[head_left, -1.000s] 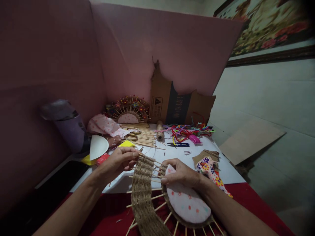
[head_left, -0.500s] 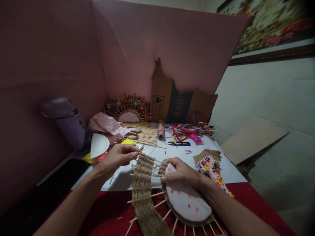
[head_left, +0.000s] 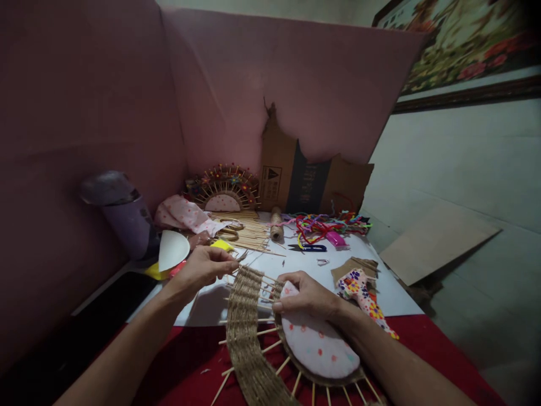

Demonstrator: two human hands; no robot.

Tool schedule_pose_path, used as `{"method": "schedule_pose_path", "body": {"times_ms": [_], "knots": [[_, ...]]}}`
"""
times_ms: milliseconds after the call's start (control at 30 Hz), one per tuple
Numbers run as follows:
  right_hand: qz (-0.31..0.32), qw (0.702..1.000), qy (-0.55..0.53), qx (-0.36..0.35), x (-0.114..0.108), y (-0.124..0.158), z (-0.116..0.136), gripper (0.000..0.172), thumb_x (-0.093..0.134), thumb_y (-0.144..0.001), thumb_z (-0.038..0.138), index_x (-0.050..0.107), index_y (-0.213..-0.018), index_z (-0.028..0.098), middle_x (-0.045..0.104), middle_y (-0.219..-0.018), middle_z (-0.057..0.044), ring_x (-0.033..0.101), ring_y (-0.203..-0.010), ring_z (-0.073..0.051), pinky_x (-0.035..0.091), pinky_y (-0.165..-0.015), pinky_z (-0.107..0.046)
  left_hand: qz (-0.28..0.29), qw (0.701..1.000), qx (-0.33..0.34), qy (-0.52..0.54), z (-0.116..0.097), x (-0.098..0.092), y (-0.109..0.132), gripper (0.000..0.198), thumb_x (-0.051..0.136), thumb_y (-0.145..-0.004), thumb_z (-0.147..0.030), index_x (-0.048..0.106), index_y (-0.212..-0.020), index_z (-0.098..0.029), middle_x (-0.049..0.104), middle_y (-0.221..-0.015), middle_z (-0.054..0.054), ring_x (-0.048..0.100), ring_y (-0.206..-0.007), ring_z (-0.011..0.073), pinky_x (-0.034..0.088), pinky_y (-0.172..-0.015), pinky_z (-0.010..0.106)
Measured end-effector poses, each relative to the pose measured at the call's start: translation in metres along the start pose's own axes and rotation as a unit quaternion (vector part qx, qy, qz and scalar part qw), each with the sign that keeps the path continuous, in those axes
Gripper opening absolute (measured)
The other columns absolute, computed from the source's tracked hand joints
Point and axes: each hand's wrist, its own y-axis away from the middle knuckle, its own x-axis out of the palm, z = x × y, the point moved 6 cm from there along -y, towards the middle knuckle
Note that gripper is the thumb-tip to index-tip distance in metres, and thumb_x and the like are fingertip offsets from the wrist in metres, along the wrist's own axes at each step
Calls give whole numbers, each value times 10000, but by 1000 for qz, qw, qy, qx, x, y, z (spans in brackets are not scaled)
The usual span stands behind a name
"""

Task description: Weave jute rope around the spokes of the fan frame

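Twine spool (head_left: 276,224) beside loose skewers (head_left: 250,232); pipe cleaners (head_left: 322,222) — cardboard (head_left: 310,181) behind.

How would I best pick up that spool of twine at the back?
Probably pinch the spool of twine around its wound middle, coming from the front and above: it seems to stand upright, with sticks close on its left and coloured cords on its right.

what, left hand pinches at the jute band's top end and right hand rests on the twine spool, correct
No. The head view shows the right hand on the dotted fabric pad instead; the left hand pinches at the jute band's top end.
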Motion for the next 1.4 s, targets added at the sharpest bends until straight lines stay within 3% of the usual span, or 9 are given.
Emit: {"method": "schedule_pose_path", "body": {"times_ms": [100,233,533,800,967,1033,1133,1267,1400], "knots": [[-3,1000,2,2,-1,-1,0,258,742,-530,264,610,-705,126,585,-626,6,474,-519,-68,374,-503,-197,-21,997,45,-64,-11,-1,1,171,714,-554,-274,641,-553,-120,521,-449,-12,372,-416,64,252,-408,196],[6,1000,1,-8,0,0,3,250,736,-547,259,613,-716,121,590,-639,0,483,-529,-68,380,-515,-199,18,988,100,-114,-26,3,2,97,676,-576,-213,645,-584,-122,579,-543,12,471,-527,105,349,-518,220],[5,1000,13,-19,0,-1,3,260,735,-552,282,602,-706,121,572,-614,14,476,-505,-58,376,-484,-182,90,938,180,-284,-40,8,5,172,521,-723,-269,580,-627,-139,499,-570,-11,408,-539,107,299,-507,220],[6,999,29,-25,-1,0,4,268,732,-555,302,609,-712,123,581,-616,12,480,-509,-65,376,-482,-184,19,837,231,-495,-54,14,14,155,445,-748,-193,548,-633,-185,561,-617,-7,471,-578,131,292,-527,237],[7,999,25,-22,0,1,5,262,727,-556,308,604,-702,127,570,-586,19,465,-480,-62,361,-457,-183,-41,724,250,-642,-61,30,28,188,365,-808,-179,523,-705,-172,591,-708,43,517,-597,166,257,-493,267],[3,1000,15,-23,0,1,5,264,728,-554,306,602,-702,128,567,-583,22,461,-474,-59,360,-455,-181,-66,699,246,-668,-59,34,31,199,339,-823,-172,522,-744,-165,594,-737,57,529,-593,176,238,-471,270],[-8,1000,10,-21,-2,1,3,278,735,-540,308,604,-701,124,570,-588,18,464,-473,-59,359,-449,-182,-94,714,242,-650,-55,33,31,184,351,-827,-179,519,-754,-170,591,-733,51,534,-597,181,259,-472,271],[-16,1000,-7,-23,-3,0,3,288,738,-535,308,611,-714,121,585,-596,10,482,-484,-70,372,-460,-191,-87,792,280,-536,-51,25,29,147,410,-821,-186,527,-733,-182,592,-750,26,534,-660,162,351,-559,272],[-20,999,-7,-36,-3,-1,5,269,741,-538,287,616,-708,121,596,-605,4,491,-498,-74,377,-476,-197,-89,832,342,-427,-45,20,31,123,461,-810,-165,560,-737,-169,584,-751,25,534,-683,141,398,-616,255]]}}
